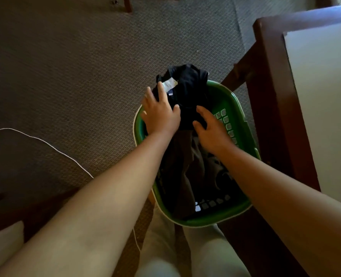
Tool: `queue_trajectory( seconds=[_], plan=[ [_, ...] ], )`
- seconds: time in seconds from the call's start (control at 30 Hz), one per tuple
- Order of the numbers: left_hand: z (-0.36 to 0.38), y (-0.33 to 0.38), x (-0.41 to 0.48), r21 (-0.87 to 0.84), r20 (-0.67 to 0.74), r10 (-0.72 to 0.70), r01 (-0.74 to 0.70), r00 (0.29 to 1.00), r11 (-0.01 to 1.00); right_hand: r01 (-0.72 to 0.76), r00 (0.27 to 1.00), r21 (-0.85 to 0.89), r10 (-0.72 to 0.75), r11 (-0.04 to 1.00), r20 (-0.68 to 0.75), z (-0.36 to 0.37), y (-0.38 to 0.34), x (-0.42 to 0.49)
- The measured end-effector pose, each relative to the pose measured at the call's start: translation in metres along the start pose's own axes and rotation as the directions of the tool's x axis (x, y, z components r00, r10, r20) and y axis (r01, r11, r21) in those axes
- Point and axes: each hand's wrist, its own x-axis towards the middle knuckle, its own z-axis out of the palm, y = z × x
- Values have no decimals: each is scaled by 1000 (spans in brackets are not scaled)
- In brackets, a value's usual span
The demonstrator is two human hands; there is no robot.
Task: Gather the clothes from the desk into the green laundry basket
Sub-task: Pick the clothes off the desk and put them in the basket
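Note:
The green laundry basket (pixel 236 108) stands on the carpet in front of my legs, beside the desk (pixel 275 92). A black garment (pixel 187 86) with a white label bulges over the basket's far rim. Brown and dark clothes (pixel 187 168) lie deeper inside. My left hand (pixel 159 114) lies flat on the left side of the black garment, fingers straight. My right hand (pixel 209 126) touches the garment's near right side with fingers spread and slightly bent. Neither hand visibly grips the cloth.
The dark wooden desk with a pale top (pixel 325 96) fills the right side. A white cord (pixel 45 142) runs across the patterned carpet on the left. A pale cushion edge (pixel 2 236) shows at the lower left. A furniture leg (pixel 127 5) stands at the top.

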Motion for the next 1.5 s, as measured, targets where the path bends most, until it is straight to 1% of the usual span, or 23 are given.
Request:
queue_trajectory(
  seconds=[0.07,0.13,0.17,0.27,0.33,0.4,0.43,0.5,0.53,0.57,0.6,0.63,0.7,0.73,0.8,0.87,0.9,0.97,1.03,1.1,1.17,1.3,1.5],
  plan=[
    [7,10,16,99,80,-27,19,996,995,24,1000,-19,-24,1000,4,-1,5,13],
    [13,12,25,174,52,-7,-3,999,985,38,999,-34,-39,999,-17,0,10,23],
    [17,10,29,167,46,19,-26,999,986,40,999,-26,-41,999,-29,0,11,27],
    [27,-3,28,-11,117,109,-109,987,994,47,994,4,-46,999,-99,1,13,31],
    [33,-12,15,-102,236,164,-143,958,984,100,980,-34,-104,994,-170,0,11,33],
    [41,-22,-6,-100,429,181,-153,885,983,204,948,-133,-229,970,-220,0,13,36],
    [46,-27,-16,-61,539,160,-151,827,987,235,940,-192,-272,953,-204,0,15,37],
    [58,-31,-28,104,733,51,-185,678,977,294,931,-377,-352,879,-96,1,23,40],
    [63,-31,-32,175,778,-3,-212,629,961,307,932,-496,-362,812,-15,2,28,38],
    [67,-30,-34,221,787,-41,-218,616,951,306,941,-609,-330,732,76,3,33,34],
    [69,-29,-35,243,761,-70,-184,645,952,304,950,-698,-265,648,168,3,39,32],
    [69,-28,-35,249,713,-90,-132,696,959,302,953,-755,-175,582,246,3,46,31],
    [66,-28,-37,205,586,-103,-24,804,979,282,938,-802,24,527,346,4,57,35],
    [67,-28,-37,150,541,-92,12,836,989,272,921,-809,103,522,376,4,63,37],
    [70,-28,-41,76,564,-58,18,824,997,263,889,-817,199,513,412,4,76,44],
    [85,-31,-50,90,647,-41,-23,762,996,295,867,-836,238,462,437,4,87,50],
    [96,-36,-53,112,674,-50,-35,737,993,319,858,-855,259,409,444,5,92,53],
    [123,-49,-53,146,675,-76,-33,734,989,364,844,-893,310,266,437,11,104,62],
    [150,-65,-45,164,612,-75,-34,788,986,369,855,-913,320,176,407,25,121,74],
    [175,-79,-31,162,525,-43,-51,850,985,362,883,-923,269,132,385,43,140,87],
    [196,-88,-18,171,486,-25,-67,874,983,359,898,-929,237,92,371,56,154,99],
    [226,-96,6,215,485,-65,-47,872,976,367,897,-928,239,62,371,67,173,122],
    [267,-105,44,252,536,-146,8,832,968,381,903,-924,204,24,378,83,195,156]
  ],
)
